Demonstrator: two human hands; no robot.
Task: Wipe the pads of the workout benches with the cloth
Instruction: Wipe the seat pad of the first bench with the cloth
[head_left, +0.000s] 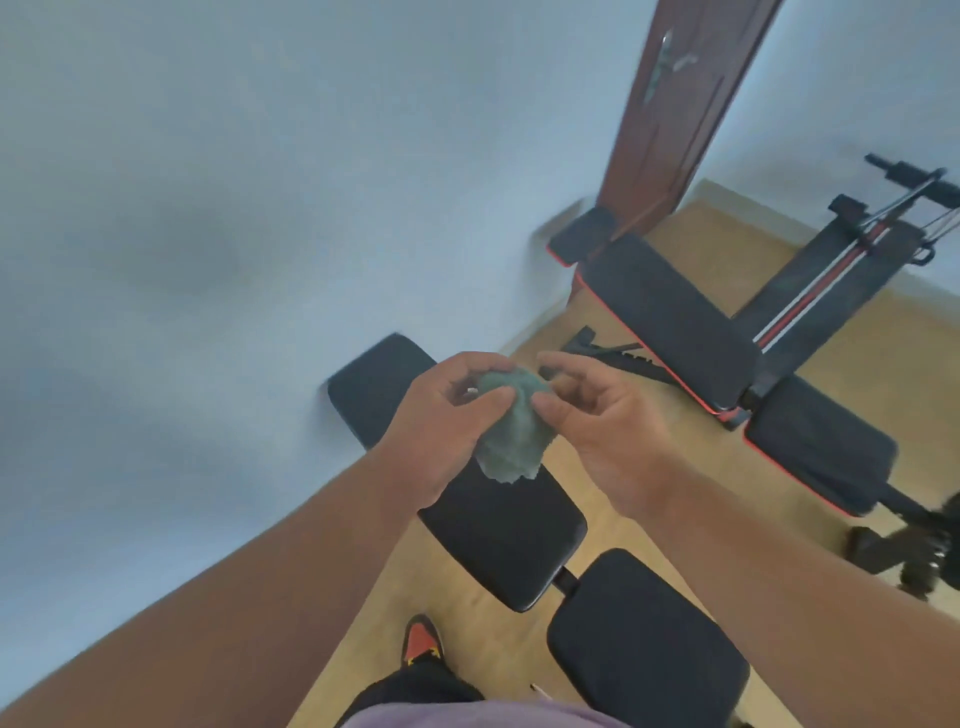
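A crumpled green cloth (511, 426) hangs in the air between both hands, above the near bench. My left hand (441, 421) grips its upper left part with thumb and fingers. My right hand (597, 415) pinches its right edge between thumb and forefinger. Below the hands lies the near bench's long black back pad (498, 530), running from the wall toward me, with its black seat pad (644, 644) closer to me. A second bench stands farther right, with a red-trimmed black back pad (670, 317) and seat pad (815, 447).
A pale blue wall (208, 260) fills the left. A brown door (675, 114) stands at the back. A third bench or machine with red and white rods (831, 280) crosses behind the second bench. Black frame parts (914, 551) lie at right. My orange shoe (423, 639) rests on the tan floor.
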